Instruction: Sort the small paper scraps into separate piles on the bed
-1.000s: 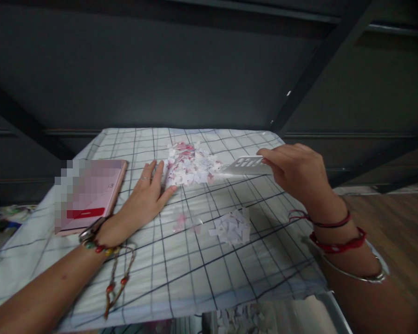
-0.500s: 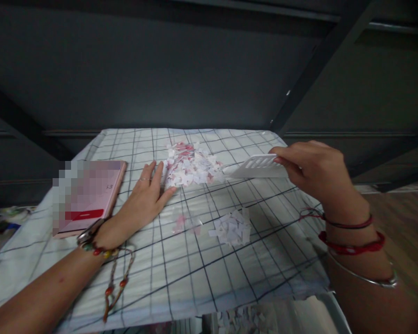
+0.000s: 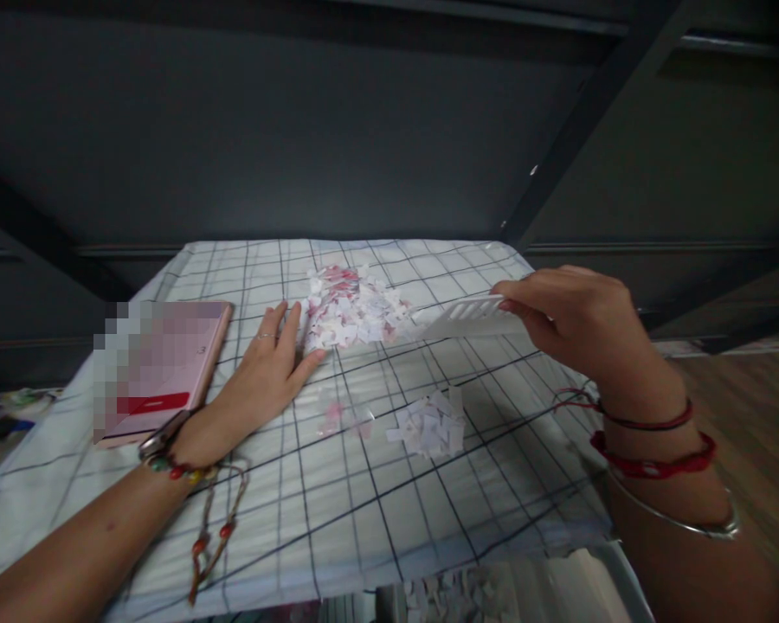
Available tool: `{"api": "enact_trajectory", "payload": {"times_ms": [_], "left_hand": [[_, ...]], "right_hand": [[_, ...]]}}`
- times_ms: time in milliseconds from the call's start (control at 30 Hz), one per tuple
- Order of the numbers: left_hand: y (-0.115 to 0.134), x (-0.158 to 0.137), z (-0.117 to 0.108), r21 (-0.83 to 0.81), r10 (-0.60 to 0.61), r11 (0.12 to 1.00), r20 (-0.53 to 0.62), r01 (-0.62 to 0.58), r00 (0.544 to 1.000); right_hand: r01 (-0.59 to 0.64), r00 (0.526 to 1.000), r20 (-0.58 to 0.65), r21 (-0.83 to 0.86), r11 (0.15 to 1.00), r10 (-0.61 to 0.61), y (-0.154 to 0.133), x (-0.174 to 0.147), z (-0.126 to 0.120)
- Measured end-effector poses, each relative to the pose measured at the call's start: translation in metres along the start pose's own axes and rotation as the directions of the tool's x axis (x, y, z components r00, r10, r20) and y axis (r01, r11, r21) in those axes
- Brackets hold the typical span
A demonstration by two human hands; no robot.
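- At the near edge, below the tabletop (image 3: 337, 536), a tray (image 3: 616, 575) shows only partly; loose paper scraps (image 3: 451, 597) lie in it.
- The tabletop is covered by a white cloth with a dark grid of lines.
- On the left forearm a beaded bracelet (image 3: 188, 472) sits at the wrist, its cord trailing onto the cloth.
- On the right forearm, red strings and a metal bangle (image 3: 679, 519) circle the wrist.
- A small pile of white paper bits (image 3: 428, 424) lies on the cloth near the middle, apart from both hands, nearer the viewer than the scraper.
- A faint pinkish patch (image 3: 337, 414) lies just left of that small pile.
- The left hand (image 3: 263, 372) rests open and flat on the cloth, palm down, fingers together; its fingertips touch the left edge of the large pile.
- A pink box (image 3: 169, 368), partly blurred out, lies just left of the left hand.
- The right hand (image 3: 571, 316) is closed in a pinch on the right end of a white slotted scraper (image 3: 460, 316), held low and nearly level over the cloth.
- The scraper's far left edge meets the right side of the large pile of white and pink paper bits (image 3: 350, 311), which lies between the two hands.
- Beyond the tabletop stands a dark wall (image 3: 299, 130).
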State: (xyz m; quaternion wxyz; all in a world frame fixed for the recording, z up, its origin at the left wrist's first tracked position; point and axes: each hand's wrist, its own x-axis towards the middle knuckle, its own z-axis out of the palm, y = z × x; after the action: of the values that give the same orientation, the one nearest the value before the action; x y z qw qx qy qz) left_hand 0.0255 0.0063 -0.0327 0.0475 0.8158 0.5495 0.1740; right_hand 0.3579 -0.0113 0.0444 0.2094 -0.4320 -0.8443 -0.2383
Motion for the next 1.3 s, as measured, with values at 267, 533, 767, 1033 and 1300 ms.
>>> {"api": "enact_trajectory", "payload": {"times_ms": [267,533,767,1033,1300], "left_hand": [[0.001,0.0,-0.001,-0.009,0.013,1.0,-0.006,-0.013,1.0],[0.001,0.0,-0.001,0.013,0.007,1.0,0.001,-0.007,1.0],[0.0,0.0,0.001,0.03,-0.004,1.0,0.016,0.003,1.0],[-0.001,0.0,0.001,0.024,0.017,1.0,-0.009,-0.017,1.0],[0.0,0.0,0.001,0.011,0.011,1.0,-0.016,-0.01,1.0]], "right_hand": [[0.1,0.994,-0.052,0.089,0.991,-0.095,-0.011,0.006,0.001],[0.055,0.998,-0.038,0.001,0.998,-0.055,-0.007,0.004,0.001],[0.026,0.997,-0.066,-0.031,0.999,-0.028,-0.001,0.0,-0.003],[0.14,0.989,-0.049,0.091,0.986,-0.136,-0.017,0.007,0.002],[0.153,0.98,-0.145,0.112,0.982,-0.136,-0.024,0.009,0.001]]}}
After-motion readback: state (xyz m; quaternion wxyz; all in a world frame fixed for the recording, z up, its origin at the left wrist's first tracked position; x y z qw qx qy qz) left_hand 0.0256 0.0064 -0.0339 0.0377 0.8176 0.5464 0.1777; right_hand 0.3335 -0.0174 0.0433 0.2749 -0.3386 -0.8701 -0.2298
